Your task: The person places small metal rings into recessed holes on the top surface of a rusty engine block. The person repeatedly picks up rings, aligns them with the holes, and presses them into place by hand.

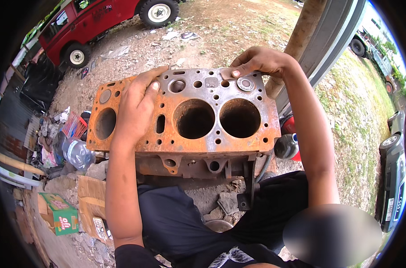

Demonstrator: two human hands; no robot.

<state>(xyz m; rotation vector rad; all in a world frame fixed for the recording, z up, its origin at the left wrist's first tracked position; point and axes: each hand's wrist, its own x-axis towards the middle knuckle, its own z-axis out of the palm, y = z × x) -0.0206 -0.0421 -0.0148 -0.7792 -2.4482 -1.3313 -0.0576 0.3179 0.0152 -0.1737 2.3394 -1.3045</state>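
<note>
A rusty engine block (139, 145) lies in front of me with its flat deck facing up. Round cylinder bores and small bolt holes open in the deck. Orange rust covers the left part, while the right part shows bare grey metal. My left hand (138, 105) rests on the deck left of the middle, fingers stretched toward the far edge, holding nothing I can see. At the far right edge, my right hand (261, 62) presses a small brown sheet, apparently sandpaper (227, 74), onto the grey metal under its thumb. Its other fingers are partly hidden.
A post (303, 42) stands close beyond my right hand. Left of the block are a clear plastic bottle (79, 154), a red basket (74, 126) and a green carton (60, 214). A red and black container (289, 145) sits at right. A red car (91, 22) is parked beyond.
</note>
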